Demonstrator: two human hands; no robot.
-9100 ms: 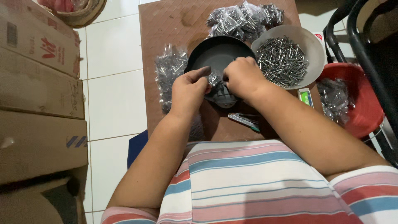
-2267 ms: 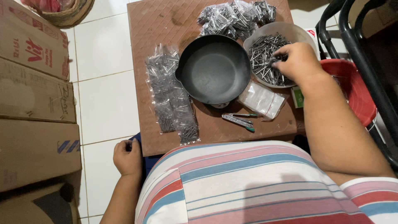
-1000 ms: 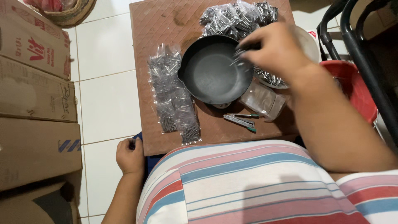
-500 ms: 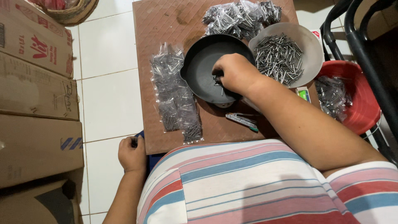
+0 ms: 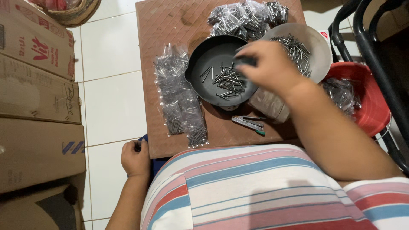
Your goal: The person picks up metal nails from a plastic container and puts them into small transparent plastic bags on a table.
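I see my right hand hovering over the right rim of the dark round pan, fingers loosely curled and blurred, so I cannot tell whether it grips anything. The pan sits mid-bench and holds a loose scatter of nails near its centre. Just right of it, partly behind my hand, a pale bowl carries a larger heap of loose nails. Beyond the pan lies a pile of small clear bags of nails; another row of such bags lies along the pan's left. A red basin off the brown bench holds more bagged nails. My left hand is down at the bench's near-left corner, closed around something small and dark.
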